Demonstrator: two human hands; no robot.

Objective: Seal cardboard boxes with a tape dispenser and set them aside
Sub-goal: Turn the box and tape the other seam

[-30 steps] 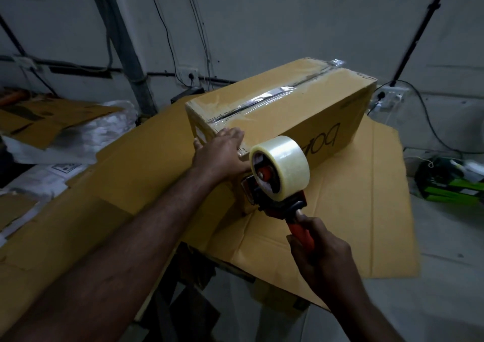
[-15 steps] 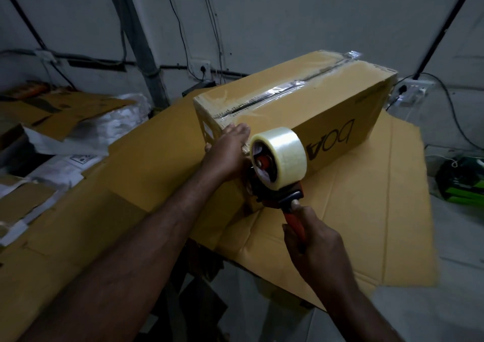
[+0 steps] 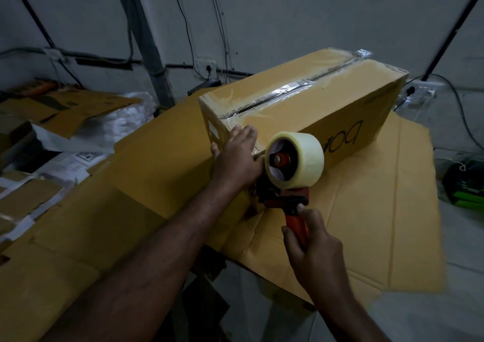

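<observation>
Both hands share one corner: your left hand (image 3: 237,158) lies flat, gripping nothing, pinning the cardboard box (image 3: 309,111) on the flattened cardboard sheets (image 3: 146,174) (likely against sliding), while your right hand (image 3: 313,239) clenches the tape dispenser (image 3: 288,169) handle beside it.

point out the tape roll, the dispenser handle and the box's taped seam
tape roll (image 3: 303,158), head view, its outer clear band
dispenser handle (image 3: 294,222), head view, red grip above the fist
taped seam (image 3: 288,89), head view, glossy mid-strip
</observation>
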